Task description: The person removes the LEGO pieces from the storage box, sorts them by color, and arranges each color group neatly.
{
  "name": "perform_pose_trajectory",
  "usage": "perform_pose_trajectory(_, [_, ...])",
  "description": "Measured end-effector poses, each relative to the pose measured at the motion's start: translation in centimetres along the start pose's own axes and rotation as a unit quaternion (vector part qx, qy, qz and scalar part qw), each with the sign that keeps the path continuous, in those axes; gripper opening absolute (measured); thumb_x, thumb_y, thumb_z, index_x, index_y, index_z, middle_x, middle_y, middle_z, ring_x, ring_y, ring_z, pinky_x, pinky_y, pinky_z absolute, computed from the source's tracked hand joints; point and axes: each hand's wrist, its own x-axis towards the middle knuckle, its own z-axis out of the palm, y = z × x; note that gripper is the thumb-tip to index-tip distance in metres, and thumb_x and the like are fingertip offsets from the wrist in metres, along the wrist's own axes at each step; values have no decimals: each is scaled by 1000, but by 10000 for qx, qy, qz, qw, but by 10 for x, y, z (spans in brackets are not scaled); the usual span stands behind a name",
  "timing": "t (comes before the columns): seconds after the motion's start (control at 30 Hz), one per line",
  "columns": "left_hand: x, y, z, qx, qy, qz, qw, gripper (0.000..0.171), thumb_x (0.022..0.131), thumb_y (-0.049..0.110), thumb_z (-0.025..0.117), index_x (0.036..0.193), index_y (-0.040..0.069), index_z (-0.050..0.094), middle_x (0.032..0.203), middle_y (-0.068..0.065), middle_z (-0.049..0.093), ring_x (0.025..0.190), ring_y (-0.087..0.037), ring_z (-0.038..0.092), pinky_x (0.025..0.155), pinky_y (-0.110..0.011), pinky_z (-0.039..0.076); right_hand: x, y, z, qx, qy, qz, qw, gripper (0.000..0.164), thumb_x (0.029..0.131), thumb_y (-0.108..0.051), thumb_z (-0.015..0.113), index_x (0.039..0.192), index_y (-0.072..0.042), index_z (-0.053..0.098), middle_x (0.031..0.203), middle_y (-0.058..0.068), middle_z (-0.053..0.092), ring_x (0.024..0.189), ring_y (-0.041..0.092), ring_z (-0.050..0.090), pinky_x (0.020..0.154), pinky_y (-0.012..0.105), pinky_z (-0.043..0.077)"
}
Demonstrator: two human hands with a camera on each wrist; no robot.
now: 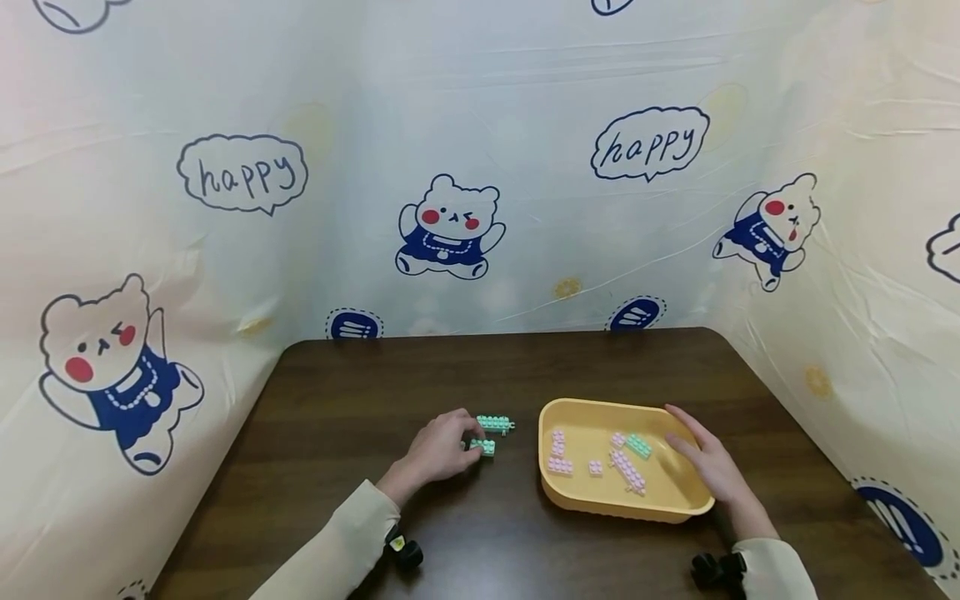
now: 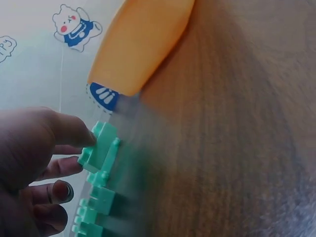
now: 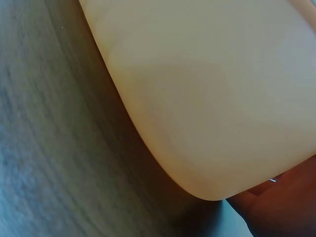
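Note:
My left hand [image 1: 441, 447] pinches a green toy building brick [image 1: 483, 447] between thumb and fingers, low over the table left of the yellow tray [image 1: 600, 503]. In the left wrist view the thumb presses on that green brick [image 2: 101, 145]; its remaining fingers are bent beside it. Just beyond lies a longer row of joined green bricks [image 1: 493, 423]. My right hand [image 1: 712, 467] grips the right rim of the tray, thumb over the inner side and fingers along the outside. The right wrist view is mostly filled by the tray's wall [image 3: 212, 108].
Inside the tray lie several pink bricks [image 1: 628, 473], some joined, and a green brick [image 1: 639, 446]. The dark wooden table [image 1: 420, 367] carries everything. A pale printed curtain [image 1: 525, 167] hangs behind it and at both sides.

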Motion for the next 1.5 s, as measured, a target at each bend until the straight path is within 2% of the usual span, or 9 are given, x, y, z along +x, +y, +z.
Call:
perform_pose_trajectory(0.4, [2, 0, 5, 354, -89, -231, 9991, 12, 84, 28, 72, 95, 23, 73, 90, 9, 60, 66, -8, 50, 52, -28, 40, -1, -1, 0, 122, 29, -82, 9999, 60, 102, -33, 50, 154, -15, 27, 159, 23, 20, 142, 45, 23, 107, 63, 24])
perform_pose_trajectory(1.27, [4, 0, 9, 519, -273, -380, 9976, 12, 84, 26, 72, 96, 23, 73, 91, 7, 60, 65, -9, 50, 50, -28, 39, 1, 2, 1, 139, 58, -32, 9999, 60, 102, -33, 50, 154, -14, 28, 158, 24, 20, 141, 47, 24, 107, 65, 23])
perform_pose_trajectory(1.5, [5, 0, 9, 583, -245, -309, 9975, 12, 84, 27, 71, 96, 22, 73, 90, 8, 60, 66, -9, 50, 51, -29, 40, 1, 6, 1, 121, 69, -11, 9999, 60, 101, -33, 50, 154, -15, 28, 158, 23, 21, 141, 46, 24, 107, 64, 24])
